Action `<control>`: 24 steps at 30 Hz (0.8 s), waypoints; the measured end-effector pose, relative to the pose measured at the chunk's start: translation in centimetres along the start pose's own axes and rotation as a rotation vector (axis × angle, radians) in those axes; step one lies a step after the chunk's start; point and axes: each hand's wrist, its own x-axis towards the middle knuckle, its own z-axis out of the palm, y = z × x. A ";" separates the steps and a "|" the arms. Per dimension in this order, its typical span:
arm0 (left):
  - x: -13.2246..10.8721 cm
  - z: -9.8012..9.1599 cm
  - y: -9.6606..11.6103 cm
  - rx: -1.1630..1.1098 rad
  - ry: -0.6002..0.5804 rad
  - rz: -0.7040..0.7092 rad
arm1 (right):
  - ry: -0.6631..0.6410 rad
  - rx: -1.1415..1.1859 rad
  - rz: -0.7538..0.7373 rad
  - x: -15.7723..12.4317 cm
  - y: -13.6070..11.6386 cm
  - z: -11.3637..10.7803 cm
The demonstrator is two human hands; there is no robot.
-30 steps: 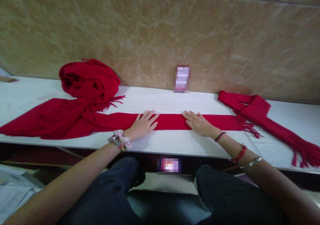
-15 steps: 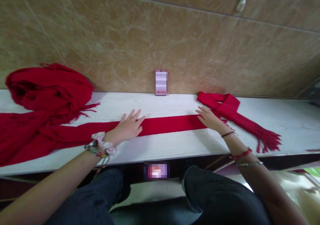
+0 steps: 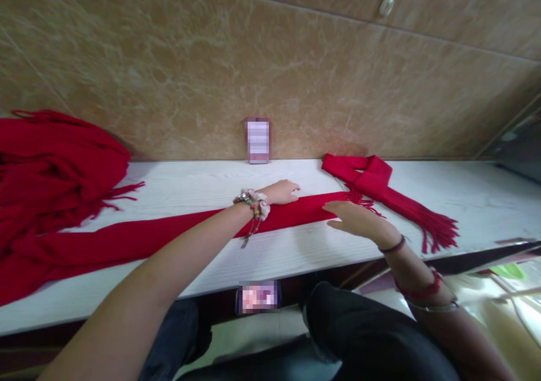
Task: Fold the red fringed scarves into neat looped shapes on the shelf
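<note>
resting both hands on a long red scarf (image 3: 169, 237)

the scarf lay stretched in a narrow strip along the white table (image 3: 190, 184), running from the left edge to its fringed right end. the left hand (image 3: 281, 192) sat on the strip's far edge, fingers loosely bent; whether it pinched the cloth could not be told. the right hand (image 3: 353, 217) was spread flat, palm down, gripping nothing, over the strip near its right end. just beyond lay a folded red scarf (image 3: 380, 184), and a heap of red scarves (image 3: 54, 167) sat far left. a blurred card (image 3: 257, 140) leaned on the marble wall (image 3: 296, 60).
</note>
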 end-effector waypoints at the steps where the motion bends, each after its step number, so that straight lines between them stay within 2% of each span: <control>1: 0.8 -0.1 0.3 -0.008 -0.016 -0.012 | 0.016 -0.012 0.012 -0.1 -0.4 0.1; 5: 3.1 -0.1 1.1 -0.053 -0.075 -0.061 | -0.005 -0.112 0.035 0.0 -1.8 0.4; 10: 4.7 0.1 2.0 -0.092 -0.130 -0.131 | -0.004 -0.203 -0.073 0.5 -2.1 0.5; 15: 4.7 -0.3 2.3 -0.159 -0.149 -0.147 | 0.054 -0.214 -0.040 0.6 -2.0 0.7; 24: 4.3 -0.5 1.4 -0.356 -0.068 -0.136 | 0.124 -0.218 -0.051 1.1 -1.4 1.6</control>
